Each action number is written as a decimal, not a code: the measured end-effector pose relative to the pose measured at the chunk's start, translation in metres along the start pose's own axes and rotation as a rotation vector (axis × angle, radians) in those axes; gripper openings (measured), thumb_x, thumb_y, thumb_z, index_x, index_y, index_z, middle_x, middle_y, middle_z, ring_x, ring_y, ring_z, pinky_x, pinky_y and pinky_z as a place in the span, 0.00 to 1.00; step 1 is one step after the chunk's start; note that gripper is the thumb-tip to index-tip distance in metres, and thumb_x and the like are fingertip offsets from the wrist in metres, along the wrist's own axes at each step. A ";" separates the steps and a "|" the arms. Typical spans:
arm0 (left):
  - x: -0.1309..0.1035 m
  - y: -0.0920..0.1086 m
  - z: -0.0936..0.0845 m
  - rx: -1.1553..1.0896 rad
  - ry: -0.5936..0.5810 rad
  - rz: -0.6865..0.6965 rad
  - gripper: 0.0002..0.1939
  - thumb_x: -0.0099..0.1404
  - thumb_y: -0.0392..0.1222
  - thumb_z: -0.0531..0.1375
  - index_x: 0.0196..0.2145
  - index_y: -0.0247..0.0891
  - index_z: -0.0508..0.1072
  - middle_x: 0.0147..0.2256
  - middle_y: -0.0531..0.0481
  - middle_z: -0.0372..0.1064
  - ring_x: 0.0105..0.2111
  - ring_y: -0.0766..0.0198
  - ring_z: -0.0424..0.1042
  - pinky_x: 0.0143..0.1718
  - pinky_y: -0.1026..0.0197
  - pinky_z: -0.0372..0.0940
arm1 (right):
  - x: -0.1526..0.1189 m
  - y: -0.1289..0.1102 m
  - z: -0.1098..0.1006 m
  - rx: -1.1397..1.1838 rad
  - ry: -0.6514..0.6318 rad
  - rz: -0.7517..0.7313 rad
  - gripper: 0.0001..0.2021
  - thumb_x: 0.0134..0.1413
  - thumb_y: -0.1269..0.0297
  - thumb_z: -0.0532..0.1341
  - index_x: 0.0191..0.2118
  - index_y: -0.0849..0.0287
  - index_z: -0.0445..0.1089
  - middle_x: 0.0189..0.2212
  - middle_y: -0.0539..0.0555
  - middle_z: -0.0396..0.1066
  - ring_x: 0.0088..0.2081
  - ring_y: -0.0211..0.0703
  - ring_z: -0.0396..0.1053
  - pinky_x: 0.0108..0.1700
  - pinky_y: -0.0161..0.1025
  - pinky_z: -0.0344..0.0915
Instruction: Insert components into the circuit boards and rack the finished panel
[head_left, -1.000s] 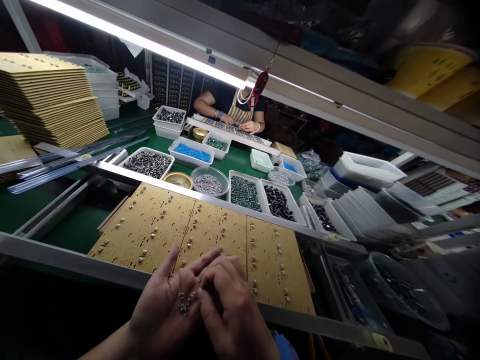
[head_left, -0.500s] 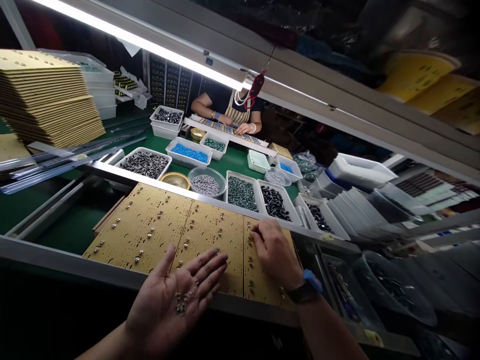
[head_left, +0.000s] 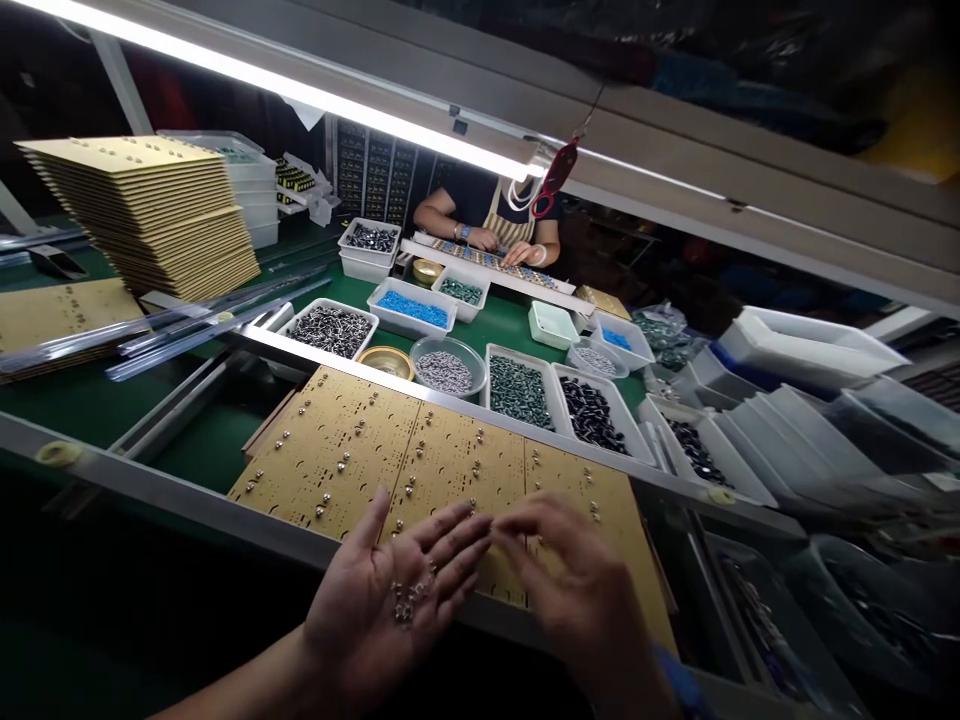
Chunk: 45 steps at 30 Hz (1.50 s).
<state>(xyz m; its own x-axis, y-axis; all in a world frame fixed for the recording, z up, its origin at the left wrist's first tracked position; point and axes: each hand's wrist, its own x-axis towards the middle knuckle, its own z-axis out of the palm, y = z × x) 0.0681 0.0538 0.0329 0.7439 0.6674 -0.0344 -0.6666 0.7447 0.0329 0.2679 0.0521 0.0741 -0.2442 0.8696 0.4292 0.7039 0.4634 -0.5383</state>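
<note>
My left hand (head_left: 394, 590) lies palm up with its fingers stretched out, over the near edge of the tan circuit boards (head_left: 487, 465). Several small shiny metal parts (head_left: 405, 605) rest loose in its palm. Beside its fingertips is my right hand (head_left: 577, 570), smeared by motion, thumb and forefinger drawn together in a pinch. Whatever is between them is too small and blurred to name. Pairs of similar silvery parts stand on the boards, which are set side by side in the metal frame.
Behind the boards stand bins of black parts (head_left: 596, 415), green parts (head_left: 521, 390) and blue parts (head_left: 412, 308), plus a clear bowl (head_left: 448, 368) and a brass bowl (head_left: 386, 363). Stacked boards (head_left: 180, 215) rise at left. Across the bench a co-worker's hands (head_left: 517, 252) work over a board strip.
My right hand has drawn back from the right-hand board toward my left fingertips. The view has swung, so the bench appears shifted right. My left hand still carries the metal parts.
</note>
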 end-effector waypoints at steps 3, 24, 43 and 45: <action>0.000 -0.001 0.005 -0.075 -0.029 0.000 0.41 0.74 0.59 0.31 0.64 0.23 0.60 0.57 0.35 0.70 0.50 0.63 0.75 0.53 0.64 0.63 | -0.008 -0.033 0.021 0.161 -0.106 -0.072 0.09 0.60 0.78 0.59 0.36 0.55 0.68 0.34 0.51 0.70 0.41 0.43 0.65 0.43 0.39 0.66; -0.003 0.001 -0.006 0.090 -0.100 0.012 0.44 0.72 0.62 0.27 0.66 0.25 0.56 0.67 0.37 0.52 0.68 0.53 0.48 0.70 0.52 0.36 | 0.059 0.084 -0.033 -0.391 -0.035 0.039 0.08 0.63 0.71 0.53 0.32 0.56 0.63 0.32 0.57 0.68 0.38 0.51 0.66 0.43 0.47 0.64; -0.001 0.001 -0.001 0.050 -0.007 0.012 0.43 0.73 0.61 0.30 0.65 0.23 0.58 0.65 0.36 0.57 0.67 0.54 0.53 0.69 0.53 0.40 | 0.063 0.103 -0.022 -0.488 -0.105 -0.053 0.07 0.60 0.71 0.53 0.32 0.58 0.65 0.33 0.60 0.68 0.39 0.55 0.63 0.45 0.52 0.64; -0.001 0.001 0.001 0.046 0.017 0.005 0.43 0.73 0.61 0.30 0.65 0.23 0.58 0.65 0.36 0.58 0.66 0.54 0.55 0.69 0.53 0.41 | 0.064 0.101 -0.025 -0.466 -0.090 -0.054 0.07 0.59 0.71 0.54 0.31 0.57 0.66 0.32 0.59 0.69 0.38 0.55 0.65 0.44 0.51 0.65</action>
<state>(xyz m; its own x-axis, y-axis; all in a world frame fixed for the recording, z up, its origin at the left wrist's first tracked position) 0.0664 0.0540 0.0335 0.7396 0.6711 -0.0512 -0.6668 0.7410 0.0791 0.3396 0.1498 0.0653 -0.3309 0.8675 0.3716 0.9079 0.4000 -0.1255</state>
